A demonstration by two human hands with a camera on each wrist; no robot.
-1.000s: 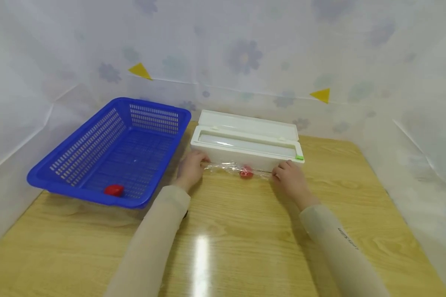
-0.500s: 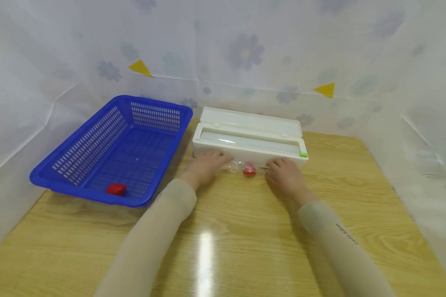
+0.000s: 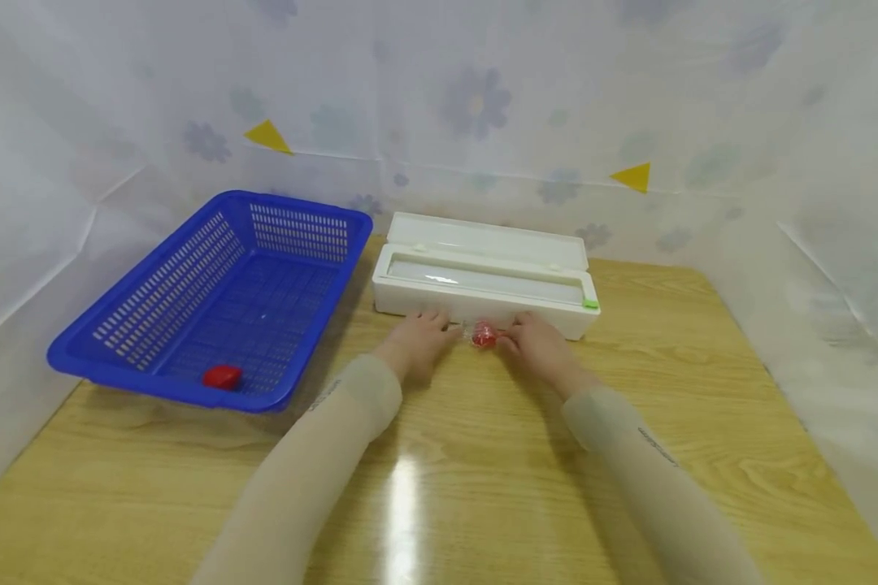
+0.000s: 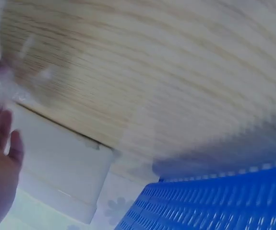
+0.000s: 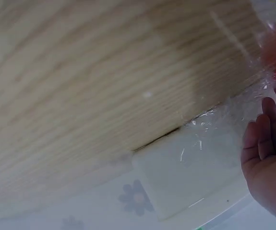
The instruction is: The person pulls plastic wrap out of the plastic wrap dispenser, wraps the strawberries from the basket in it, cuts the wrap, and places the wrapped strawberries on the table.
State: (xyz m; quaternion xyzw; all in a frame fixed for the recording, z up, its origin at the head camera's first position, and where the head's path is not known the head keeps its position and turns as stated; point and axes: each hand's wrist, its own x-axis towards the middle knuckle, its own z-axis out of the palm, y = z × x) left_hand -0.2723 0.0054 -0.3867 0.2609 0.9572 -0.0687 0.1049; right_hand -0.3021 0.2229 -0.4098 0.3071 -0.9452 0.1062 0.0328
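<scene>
A small red piece (image 3: 484, 334) lies on the table in front of the white box, loosely covered in crinkled clear cling film (image 5: 207, 117). It sits between the two hands; its exact kind is hidden by the wrap. From the left, my left hand (image 3: 419, 340) holds the gathered film, thumb pointing at the red piece. On the other side my right hand (image 3: 537, 345) pinches the film right beside the red piece. In the right wrist view, red shows at the right edge by the thumb. The white cling film dispenser (image 3: 483, 307) stands close behind both hands, lid raised.
A blue slotted basket (image 3: 293, 357) stands on the left, with another red piece (image 3: 222, 376) inside near its front. A green slider (image 3: 590, 304) sits at the dispenser's right end. The wooden table (image 3: 475, 487) meets flower-printed sheeting (image 3: 475, 106) at the back.
Both hands have come inward toward the red piece, the left moving right and the right slightly left. The film between them has bunched from a wide strip into a small bundle.
</scene>
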